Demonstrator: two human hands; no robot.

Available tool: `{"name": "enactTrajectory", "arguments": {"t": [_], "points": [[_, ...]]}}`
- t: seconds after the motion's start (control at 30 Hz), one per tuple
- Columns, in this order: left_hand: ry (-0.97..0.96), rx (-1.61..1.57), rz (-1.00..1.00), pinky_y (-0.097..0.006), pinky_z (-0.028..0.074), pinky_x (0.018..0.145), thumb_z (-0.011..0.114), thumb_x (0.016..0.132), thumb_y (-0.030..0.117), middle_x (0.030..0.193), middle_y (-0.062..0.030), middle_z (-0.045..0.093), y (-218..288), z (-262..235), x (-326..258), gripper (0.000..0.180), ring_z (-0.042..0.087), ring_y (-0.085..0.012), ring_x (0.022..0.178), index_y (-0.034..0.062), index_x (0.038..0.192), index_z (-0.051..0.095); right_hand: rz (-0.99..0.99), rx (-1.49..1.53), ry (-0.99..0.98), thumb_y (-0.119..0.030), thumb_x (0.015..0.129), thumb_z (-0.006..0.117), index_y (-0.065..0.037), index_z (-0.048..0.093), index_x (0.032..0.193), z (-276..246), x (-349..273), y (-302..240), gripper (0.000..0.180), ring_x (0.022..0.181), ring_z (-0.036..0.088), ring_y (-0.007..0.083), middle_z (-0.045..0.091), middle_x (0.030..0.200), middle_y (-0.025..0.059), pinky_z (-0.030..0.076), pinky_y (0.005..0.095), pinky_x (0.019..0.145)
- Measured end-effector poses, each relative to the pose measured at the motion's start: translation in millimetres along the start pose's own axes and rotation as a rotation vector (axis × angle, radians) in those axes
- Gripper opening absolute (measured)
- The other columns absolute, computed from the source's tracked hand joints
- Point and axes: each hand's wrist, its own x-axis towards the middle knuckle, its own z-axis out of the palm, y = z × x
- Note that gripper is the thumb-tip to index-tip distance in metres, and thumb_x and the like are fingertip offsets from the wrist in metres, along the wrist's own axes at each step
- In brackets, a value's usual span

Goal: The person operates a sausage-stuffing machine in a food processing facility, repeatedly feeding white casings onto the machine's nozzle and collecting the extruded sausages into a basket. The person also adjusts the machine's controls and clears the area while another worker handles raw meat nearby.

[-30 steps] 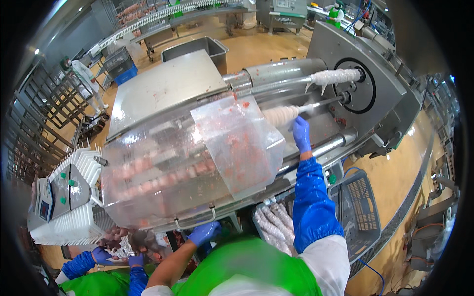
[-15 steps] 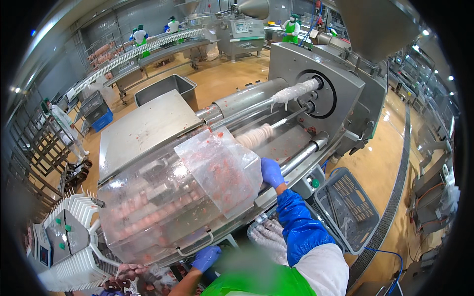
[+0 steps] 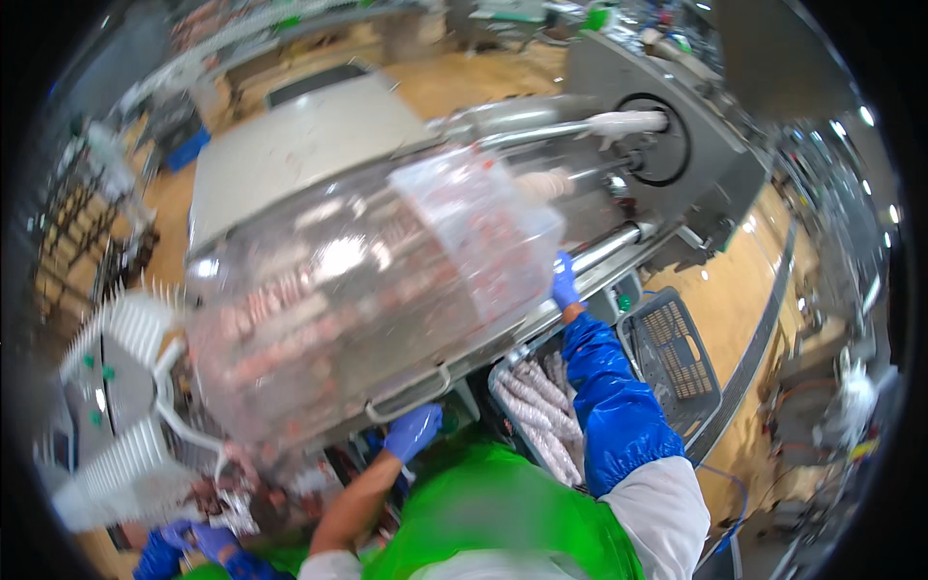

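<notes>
A long sausage-filling machine with a clear, rounded cover (image 3: pixel 290 290) stands before me; pink sausage links show blurred beneath it. A translucent plastic sheet (image 3: pixel 483 242) flecked with red meat lies over the cover's right end. My right hand (image 3: pixel 565 280), in a purple-blue glove, touches that end beside the sheet; its fingers are partly hidden and smeared. Low at the machine's front, my gloved left hand (image 3: pixel 414 432) is just under the cover's metal handle (image 3: pixel 409 397), its fingers unclear. Pale pleated casing (image 3: pixel 544 185) sits on a rod right of the sheet.
A crate of wrapped sausages (image 3: pixel 537 406) stands below my right forearm, with a grey perforated basket (image 3: pixel 677 348) farther right. A white-finned unit (image 3: pixel 126 387) adjoins the machine's left end. Another person's gloved hands (image 3: pixel 198 539) work at the lower left.
My view has swung downward, so the machine sits higher in the picture. Another person's hands show more fully at lower left. Both my hands stay near the same parts of the machine.
</notes>
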Motion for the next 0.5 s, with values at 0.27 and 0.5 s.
{"name": "enactTrajectory", "arguments": {"t": [0.27,0.5], "points": [[0.004,-0.815,-0.592,-0.038,0.045,0.058,0.051,0.081,0.021,0.068,-0.0101,0.061,26.4,-4.1,-2.8,0.019,0.058,-0.021,0.062,0.0073,0.077,0.064,0.345,0.771,0.205,-0.023,0.083,0.058,-0.005,0.066,0.088,38.5,-17.0,63.4,0.02,0.073,0.064,0.0268,0.067,0.084,0.0111,0.051,0.0394,0.064],[-0.123,0.048,-0.236,-0.04,0.047,0.061,0.06,0.074,0.02,0.076,-0.0098,0.066,15.2,-23.1,0.3,0.011,0.063,-0.0283,0.069,0.0125,0.078,0.066,0.168,0.124,-0.142,-0.037,0.073,0.062,-0.008,0.066,0.087,-87.5,19.6,-100.3,0.032,0.076,0.062,0.037,0.065,0.082,0.0176,0.049,0.0439,0.067]]}}
